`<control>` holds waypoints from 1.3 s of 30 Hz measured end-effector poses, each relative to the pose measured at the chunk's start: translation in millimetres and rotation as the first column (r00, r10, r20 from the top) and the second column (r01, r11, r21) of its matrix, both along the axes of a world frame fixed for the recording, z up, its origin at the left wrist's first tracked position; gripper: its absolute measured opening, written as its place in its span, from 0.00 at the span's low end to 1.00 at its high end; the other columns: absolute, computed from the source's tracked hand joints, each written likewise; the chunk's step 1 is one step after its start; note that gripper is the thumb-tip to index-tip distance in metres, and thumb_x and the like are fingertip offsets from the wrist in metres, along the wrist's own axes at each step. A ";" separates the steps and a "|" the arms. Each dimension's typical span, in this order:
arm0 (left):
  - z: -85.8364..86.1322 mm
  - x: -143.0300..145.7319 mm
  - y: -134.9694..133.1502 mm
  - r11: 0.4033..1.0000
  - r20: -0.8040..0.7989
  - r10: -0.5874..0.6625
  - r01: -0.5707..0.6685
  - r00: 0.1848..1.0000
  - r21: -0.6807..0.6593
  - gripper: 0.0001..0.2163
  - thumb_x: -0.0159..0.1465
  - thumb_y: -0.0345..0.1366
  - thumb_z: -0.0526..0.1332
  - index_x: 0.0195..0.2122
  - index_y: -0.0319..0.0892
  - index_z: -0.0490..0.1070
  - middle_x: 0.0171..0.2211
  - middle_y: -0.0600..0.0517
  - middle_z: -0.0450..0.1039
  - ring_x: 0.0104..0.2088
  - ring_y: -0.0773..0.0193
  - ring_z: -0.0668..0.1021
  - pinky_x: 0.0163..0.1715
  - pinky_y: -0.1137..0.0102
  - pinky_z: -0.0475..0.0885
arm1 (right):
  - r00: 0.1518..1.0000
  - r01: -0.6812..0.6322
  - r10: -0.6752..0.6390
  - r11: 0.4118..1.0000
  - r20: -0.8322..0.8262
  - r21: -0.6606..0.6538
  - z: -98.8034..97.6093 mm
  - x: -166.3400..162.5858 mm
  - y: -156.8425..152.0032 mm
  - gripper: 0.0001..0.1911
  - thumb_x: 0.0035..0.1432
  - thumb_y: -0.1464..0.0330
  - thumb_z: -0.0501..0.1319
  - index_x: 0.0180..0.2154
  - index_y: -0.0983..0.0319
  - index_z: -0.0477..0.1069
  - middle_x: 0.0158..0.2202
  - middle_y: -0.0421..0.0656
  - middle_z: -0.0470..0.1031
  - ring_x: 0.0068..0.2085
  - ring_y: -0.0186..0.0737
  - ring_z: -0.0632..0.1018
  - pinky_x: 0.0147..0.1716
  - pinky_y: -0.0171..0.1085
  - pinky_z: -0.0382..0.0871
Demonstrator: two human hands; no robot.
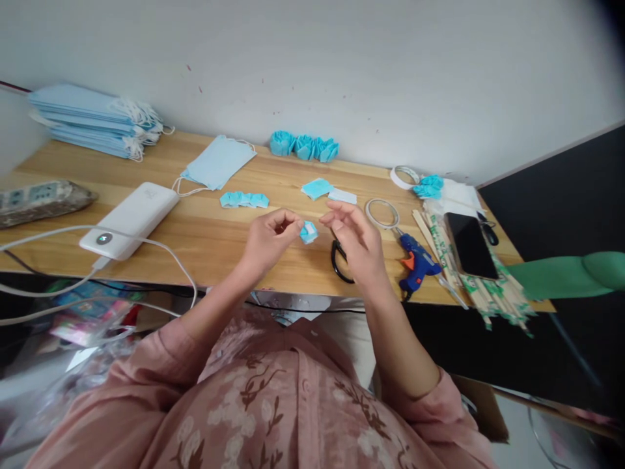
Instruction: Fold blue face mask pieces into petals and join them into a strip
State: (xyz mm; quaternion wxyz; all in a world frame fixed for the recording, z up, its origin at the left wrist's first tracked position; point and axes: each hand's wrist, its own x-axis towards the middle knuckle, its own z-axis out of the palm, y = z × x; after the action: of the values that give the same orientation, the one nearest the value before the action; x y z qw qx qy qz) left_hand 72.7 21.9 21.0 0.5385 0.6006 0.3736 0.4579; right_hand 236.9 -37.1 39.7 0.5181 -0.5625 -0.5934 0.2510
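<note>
Pinching a small folded blue piece (308,237) between thumb and fingertips of the left hand (267,238), just above the front middle of the bench (219,234), and hiding part of its edge. Reaching in from the other side with the right hand (360,244), fingers bent, close to the piece; impossible to tell whether touching it or pinching anything. Bringing both forearms forward and inward, across the bench's front edge.

At far left rear, a stack of blue face masks (92,120), ear loops tangled. At right, a green object (561,277), hard to identify, and a bundle of paper-wrapped sticks (502,296), partly covered by a smartphone (471,244). At left, a power strip (39,202), cut off by the frame, near a white power bank (129,221). Right of the right hand, a blue glue gun (417,257). Along the wall, three ruffled blue rosettes (305,146). Just beside the right hand, partly blocked by it, a black loop handle (336,270). Beyond both hands, a flat blue piece (316,189) and a smaller white piece (342,195).
</note>
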 end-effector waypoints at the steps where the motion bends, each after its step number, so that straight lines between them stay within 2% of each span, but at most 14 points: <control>1: 0.0 0.0 -0.1 1.000 -0.008 0.012 -0.012 1.000 0.011 0.09 0.58 0.40 0.64 0.25 0.41 0.72 0.23 0.55 0.71 0.24 0.69 0.68 0.27 0.72 0.62 | 0.999 0.043 -0.043 0.999 0.033 0.018 1.9 -0.7 -1.6 0.10 0.64 0.62 0.57 0.45 0.56 0.72 0.38 0.41 0.77 0.40 0.38 0.76 0.43 0.39 0.69; 3: 0.1 0.2 -0.6 0.999 -0.013 0.033 -0.032 0.999 0.030 0.09 0.58 0.40 0.64 0.25 0.41 0.72 0.23 0.54 0.71 0.25 0.69 0.68 0.27 0.72 0.62 | 0.985 0.098 -0.105 0.994 0.141 0.049 5.2 -3.3 -4.8 0.08 0.63 0.62 0.58 0.36 0.57 0.72 0.33 0.40 0.75 0.35 0.38 0.75 0.39 0.39 0.68; 5: -0.2 0.8 -1.3 0.998 0.001 0.043 -0.043 0.999 0.045 0.09 0.58 0.40 0.64 0.26 0.41 0.72 0.24 0.54 0.72 0.26 0.68 0.69 0.28 0.72 0.64 | 0.962 0.088 -0.099 0.995 0.254 0.052 7.1 -7.0 -6.8 0.10 0.62 0.63 0.59 0.29 0.58 0.71 0.28 0.39 0.72 0.31 0.37 0.72 0.36 0.38 0.66; 10: -1.5 1.7 -2.6 0.998 0.040 0.027 -0.030 0.999 0.059 0.08 0.58 0.40 0.64 0.27 0.41 0.73 0.25 0.53 0.73 0.27 0.69 0.70 0.29 0.72 0.65 | 0.928 0.059 -0.070 0.997 0.367 0.042 5.6 -13.1 -5.6 0.10 0.63 0.66 0.56 0.30 0.59 0.72 0.28 0.41 0.73 0.32 0.39 0.72 0.36 0.39 0.64; 14: -0.8 1.3 -3.4 0.999 0.053 -0.002 0.000 0.999 0.051 0.09 0.57 0.41 0.65 0.27 0.41 0.74 0.25 0.53 0.72 0.27 0.68 0.70 0.29 0.72 0.65 | 0.926 0.075 -0.081 0.997 0.368 0.031 5.0 -15.2 -3.7 0.08 0.62 0.67 0.57 0.31 0.58 0.72 0.30 0.41 0.75 0.32 0.38 0.72 0.36 0.39 0.64; 20: 0.8 1.3 -4.9 0.998 0.055 -0.024 0.022 0.998 0.054 0.08 0.56 0.40 0.66 0.26 0.41 0.74 0.25 0.54 0.71 0.27 0.68 0.71 0.30 0.72 0.66 | 0.944 0.113 -0.105 0.994 0.313 -0.007 6.1 -18.1 -2.4 0.07 0.58 0.67 0.60 0.28 0.59 0.69 0.26 0.39 0.72 0.29 0.36 0.69 0.33 0.37 0.63; 39: -2.4 -0.5 -3.8 0.993 0.036 -0.020 0.015 0.999 0.117 0.06 0.57 0.36 0.65 0.25 0.41 0.75 0.24 0.55 0.71 0.26 0.70 0.70 0.28 0.73 0.64 | 0.957 0.101 -0.081 0.993 0.277 -0.057 4.9 -19.1 -2.6 0.05 0.56 0.67 0.58 0.29 0.59 0.68 0.26 0.38 0.71 0.29 0.34 0.69 0.32 0.35 0.62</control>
State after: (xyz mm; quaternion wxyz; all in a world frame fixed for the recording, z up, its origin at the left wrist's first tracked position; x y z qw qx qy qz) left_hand 72.2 18.1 18.5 0.5134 0.6257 0.3308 0.4853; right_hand 217.8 -39.8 44.6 0.4216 -0.6366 -0.6237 0.1674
